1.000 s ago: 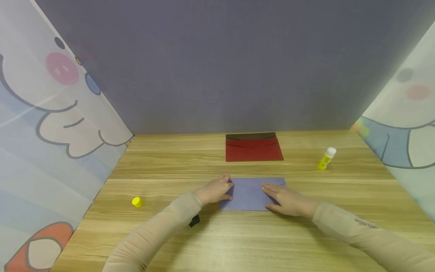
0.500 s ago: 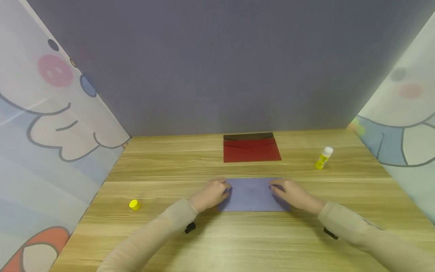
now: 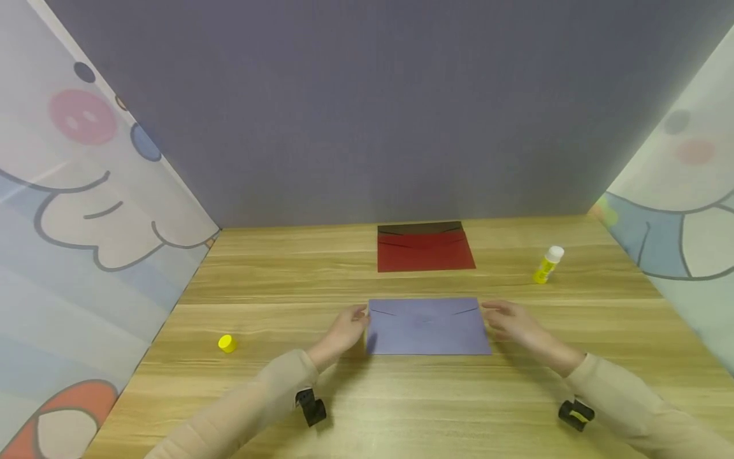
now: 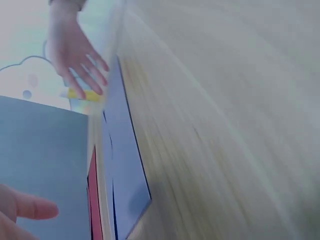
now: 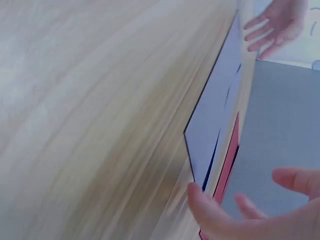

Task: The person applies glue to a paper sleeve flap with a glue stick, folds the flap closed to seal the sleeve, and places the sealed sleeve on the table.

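A purple envelope [image 3: 427, 328] lies flat on the wooden table, its flap folded over with a slit showing at each side. Just off its left edge is my left hand [image 3: 343, 331], fingers relaxed and holding nothing. My right hand [image 3: 516, 325] hovers beside the right edge, fingers loosely extended. In the right wrist view, fingertips [image 5: 197, 195] of that hand overlap the envelope's near corner [image 5: 200, 160]. The left wrist view shows the spread right hand [image 4: 75, 50] beyond the far end of the envelope [image 4: 122, 165].
A red envelope [image 3: 424, 253] overlaps a dark one [image 3: 418, 228] near the back wall. A glue stick [image 3: 548, 264] with a white end stands at the right, and a yellow cap [image 3: 227, 343] sits at the left. Cartoon-printed curtains [image 3: 86, 210] flank the table.
Both hands have moved outward off the purple envelope, the left one leftward and the right one rightward. The whole envelope is now uncovered and stays in place.
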`<state>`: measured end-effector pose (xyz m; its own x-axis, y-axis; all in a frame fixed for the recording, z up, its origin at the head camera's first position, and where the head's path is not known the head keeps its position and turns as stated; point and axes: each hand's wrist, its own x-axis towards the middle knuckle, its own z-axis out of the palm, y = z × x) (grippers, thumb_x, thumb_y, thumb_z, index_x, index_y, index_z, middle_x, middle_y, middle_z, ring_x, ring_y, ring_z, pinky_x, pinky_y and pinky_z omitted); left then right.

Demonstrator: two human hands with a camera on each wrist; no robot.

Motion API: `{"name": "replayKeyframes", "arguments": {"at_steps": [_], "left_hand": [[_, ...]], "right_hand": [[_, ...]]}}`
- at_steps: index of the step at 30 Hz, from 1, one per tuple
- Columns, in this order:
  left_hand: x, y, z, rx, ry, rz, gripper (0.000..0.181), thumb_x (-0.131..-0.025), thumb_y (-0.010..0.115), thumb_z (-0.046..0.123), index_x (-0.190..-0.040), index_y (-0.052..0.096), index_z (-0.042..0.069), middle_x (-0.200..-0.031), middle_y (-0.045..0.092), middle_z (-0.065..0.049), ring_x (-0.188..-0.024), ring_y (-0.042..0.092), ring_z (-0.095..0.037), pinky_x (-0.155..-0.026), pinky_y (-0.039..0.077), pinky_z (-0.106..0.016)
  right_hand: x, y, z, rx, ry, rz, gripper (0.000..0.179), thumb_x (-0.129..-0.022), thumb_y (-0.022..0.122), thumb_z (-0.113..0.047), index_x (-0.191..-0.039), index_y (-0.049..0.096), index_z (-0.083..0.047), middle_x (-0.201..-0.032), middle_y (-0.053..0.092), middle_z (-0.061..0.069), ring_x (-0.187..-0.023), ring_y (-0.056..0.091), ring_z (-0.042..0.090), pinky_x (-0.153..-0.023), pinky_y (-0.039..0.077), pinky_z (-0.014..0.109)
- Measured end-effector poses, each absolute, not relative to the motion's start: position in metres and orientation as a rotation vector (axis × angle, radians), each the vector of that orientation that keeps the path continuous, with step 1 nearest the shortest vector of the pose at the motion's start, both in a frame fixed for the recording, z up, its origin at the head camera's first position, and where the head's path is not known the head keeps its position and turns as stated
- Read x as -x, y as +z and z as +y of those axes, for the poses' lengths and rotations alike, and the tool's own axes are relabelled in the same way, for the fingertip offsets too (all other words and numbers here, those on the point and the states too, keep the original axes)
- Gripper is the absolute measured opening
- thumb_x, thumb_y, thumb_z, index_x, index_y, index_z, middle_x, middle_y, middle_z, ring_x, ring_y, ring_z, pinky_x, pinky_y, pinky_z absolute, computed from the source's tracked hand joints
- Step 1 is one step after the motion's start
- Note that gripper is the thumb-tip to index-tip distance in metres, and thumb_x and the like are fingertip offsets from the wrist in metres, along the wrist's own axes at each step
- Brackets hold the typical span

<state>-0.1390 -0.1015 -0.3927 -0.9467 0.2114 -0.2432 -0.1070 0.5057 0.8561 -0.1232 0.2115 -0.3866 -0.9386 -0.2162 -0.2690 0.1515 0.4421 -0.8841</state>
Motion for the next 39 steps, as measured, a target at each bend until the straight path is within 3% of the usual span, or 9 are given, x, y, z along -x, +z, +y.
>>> {"name": "replayKeyframes", "arguments": {"at_steps": [5,10,15,18,20,23,28,33,39], "left_hand": [[0.131,-0.381,-0.098,0.061,1.573,2.232,0.046,-0.090,0.041,0.008,-0.126,0.030,-0.018,-0.119,0.043,-0.032,-0.107,0.044,-0.041,-0.091,0.039,-0.047],[0.130,-0.379,-0.094,0.180,1.698,2.019,0.050,-0.089,0.040,0.006,-0.127,0.022,-0.021,-0.126,0.033,-0.033,-0.109,0.037,-0.043,-0.092,0.038,-0.049],[0.156,-0.451,-0.102,0.218,1.771,2.022,0.051,-0.087,0.048,0.010,-0.125,0.030,-0.018,-0.120,0.042,-0.026,-0.100,0.046,-0.033,-0.081,0.046,-0.042],[0.179,-0.512,-0.114,0.161,1.802,2.042,0.046,-0.083,0.053,0.005,-0.121,0.038,-0.017,-0.108,0.054,-0.018,-0.082,0.054,-0.023,-0.066,0.050,-0.034],[0.184,-0.527,-0.118,0.091,1.805,2.082,0.042,-0.081,0.052,-0.002,-0.119,0.043,-0.016,-0.097,0.057,-0.014,-0.073,0.054,-0.017,-0.059,0.049,-0.030],[0.168,-0.490,-0.111,0.071,1.741,2.187,0.040,-0.079,0.048,-0.011,-0.118,0.044,-0.017,-0.089,0.053,-0.013,-0.071,0.051,-0.016,-0.059,0.048,-0.027],[0.140,-0.416,-0.098,0.126,1.702,2.238,0.037,-0.081,0.042,-0.015,-0.117,0.040,-0.023,-0.083,0.048,-0.011,-0.073,0.047,-0.015,-0.063,0.047,-0.024],[0.148,-0.408,-0.094,0.188,1.773,2.247,0.036,-0.080,0.045,-0.015,-0.116,0.044,-0.020,-0.082,0.049,-0.010,-0.072,0.047,-0.014,-0.063,0.047,-0.024],[0.168,-0.407,-0.086,0.208,1.886,2.291,0.037,-0.077,0.047,-0.016,-0.114,0.048,-0.019,-0.083,0.053,-0.013,-0.065,0.046,-0.010,-0.053,0.043,-0.017]], "right_hand": [[0.124,-0.386,0.216,-0.070,-1.580,2.179,0.050,-0.094,0.034,-0.014,-0.128,0.022,0.020,-0.127,0.030,0.039,-0.113,0.040,0.046,-0.086,0.045,0.043],[0.127,-0.389,0.221,-0.155,-1.683,1.984,0.056,-0.094,0.035,-0.019,-0.131,0.016,0.019,-0.129,0.028,0.038,-0.106,0.049,0.031,-0.086,0.046,0.040],[0.132,-0.394,0.226,-0.311,-1.826,1.763,0.054,-0.093,0.040,-0.018,-0.129,0.020,0.015,-0.121,0.039,0.033,-0.097,0.051,0.020,-0.088,0.044,0.042],[0.134,-0.396,0.229,-0.357,-1.864,1.684,0.041,-0.091,0.043,-0.015,-0.121,0.033,0.011,-0.109,0.049,0.017,-0.092,0.052,0.017,-0.088,0.044,0.040],[0.136,-0.396,0.230,-0.346,-1.862,1.665,0.033,-0.090,0.045,-0.012,-0.115,0.040,0.008,-0.102,0.052,0.010,-0.089,0.053,0.016,-0.087,0.045,0.038],[0.138,-0.397,0.230,-0.306,-1.849,1.666,0.033,-0.088,0.047,-0.008,-0.116,0.044,0.009,-0.095,0.055,0.004,-0.086,0.054,0.014,-0.084,0.047,0.035],[0.143,-0.399,0.229,-0.206,-1.868,1.690,0.047,-0.086,0.050,-0.002,-0.125,0.032,0.018,-0.090,0.061,-0.001,-0.083,0.057,0.012,-0.082,0.048,0.032],[0.150,-0.396,0.227,-0.168,-1.900,1.772,0.050,-0.087,0.048,0.002,-0.127,0.024,0.020,-0.109,0.058,0.020,-0.083,0.059,0.009,-0.082,0.049,0.028],[0.167,-0.388,0.226,-0.173,-1.823,1.999,0.050,-0.086,0.047,0.003,-0.128,0.024,0.018,-0.117,0.052,0.023,-0.079,0.059,0.003,-0.077,0.050,0.023]]}}
